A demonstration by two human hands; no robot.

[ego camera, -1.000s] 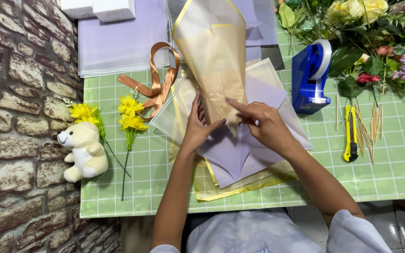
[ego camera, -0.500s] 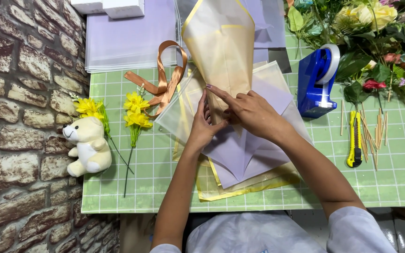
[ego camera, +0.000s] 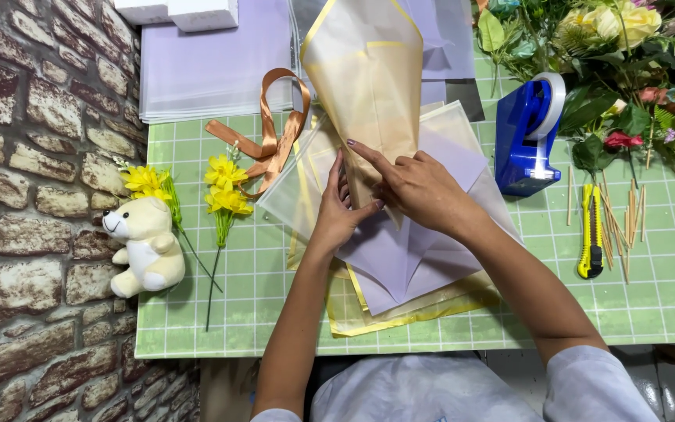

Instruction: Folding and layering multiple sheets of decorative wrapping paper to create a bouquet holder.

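The work item is a cone of translucent cream wrapping paper with a yellow border band (ego camera: 369,86). It is rolled from a thin, semi-clear sheet; the yellow band runs along its upper edges and across its face near the wide end. The cone is broad at the far end and narrows toward the person. Its long axis runs roughly away from the person across the table, with the wide mouth pointing to the far edge and the narrow tip pointing to the near edge, between the two hands.

The cone lies over a stack of flat lilac and cream wrapping sheets with yellow edges (ego camera: 416,258), near the middle of the green gridded cutting mat (ego camera: 275,312).

The left hand (ego camera: 340,215) is closed around the narrow lower end of the cone, fingers on the left side and thumb pressing across from below. The right hand (ego camera: 419,187) rests on the cone's right side, index finger extended flat across the paper toward the left, the other fingers curled loosely; it presses rather than grips.

Left of the stack lie an orange satin ribbon (ego camera: 271,133), two yellow artificial flower stems (ego camera: 224,191) and a cream plush bear (ego camera: 146,246). To the right stand a blue tape dispenser (ego camera: 529,133), a yellow utility knife (ego camera: 590,230) and thin wooden skewers (ego camera: 626,215).
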